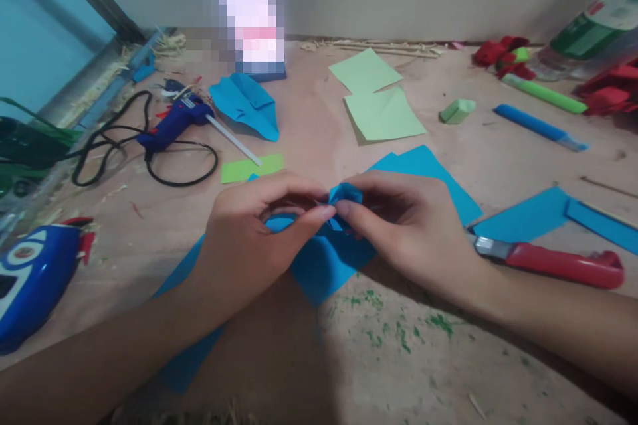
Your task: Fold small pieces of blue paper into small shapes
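Between my two hands, in the middle of the head view, is a small folded piece of blue paper (343, 192). My left hand (264, 226) pinches its left side with thumb and fingertips. From the right, my right hand (403, 212) grips it too, the thumb pressed on its front. My fingers hide part of the folds. Below the hands lies a flat blue sheet (323, 272) on the table. More blue sheets (433, 172) show behind my right hand, and a blue strip (184, 352) runs under my left forearm.
A blue glue gun (174, 121) with a looped black cord lies back left, near a crumpled blue paper (246, 103). Light green sheets (383, 113) lie at the back. A red-handled utility knife (553, 262) rests beside my right wrist. A bottle (583, 33) stands back right.
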{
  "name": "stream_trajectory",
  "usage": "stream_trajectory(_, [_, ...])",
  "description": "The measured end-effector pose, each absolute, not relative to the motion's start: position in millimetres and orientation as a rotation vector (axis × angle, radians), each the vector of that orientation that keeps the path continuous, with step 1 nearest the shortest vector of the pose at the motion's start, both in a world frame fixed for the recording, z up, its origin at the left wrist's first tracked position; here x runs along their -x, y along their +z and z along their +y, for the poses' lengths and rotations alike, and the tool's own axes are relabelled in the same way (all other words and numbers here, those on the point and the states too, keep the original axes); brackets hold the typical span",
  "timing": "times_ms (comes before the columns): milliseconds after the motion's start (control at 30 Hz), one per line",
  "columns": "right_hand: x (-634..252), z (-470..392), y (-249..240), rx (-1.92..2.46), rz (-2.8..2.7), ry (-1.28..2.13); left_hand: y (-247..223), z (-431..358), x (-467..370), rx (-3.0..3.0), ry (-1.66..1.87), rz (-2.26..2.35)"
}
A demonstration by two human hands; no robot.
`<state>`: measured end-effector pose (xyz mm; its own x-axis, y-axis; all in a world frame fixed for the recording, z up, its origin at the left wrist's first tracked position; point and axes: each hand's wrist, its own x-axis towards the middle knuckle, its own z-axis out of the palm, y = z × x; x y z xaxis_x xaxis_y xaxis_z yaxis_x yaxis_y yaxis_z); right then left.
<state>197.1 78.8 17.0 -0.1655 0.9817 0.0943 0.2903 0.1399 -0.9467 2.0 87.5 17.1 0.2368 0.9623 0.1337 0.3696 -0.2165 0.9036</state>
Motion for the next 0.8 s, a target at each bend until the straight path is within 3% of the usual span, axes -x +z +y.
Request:
stream_trajectory(633, [-200, 79, 18, 1.268, -1.585, 1.115, 22, 100, 0, -1.58, 0.877, 1.127])
stream_trajectory(800, [-199, 81, 17, 1.232, -1.449, 1.268, 19, 106, 5, -1.496, 0.8, 1.061])
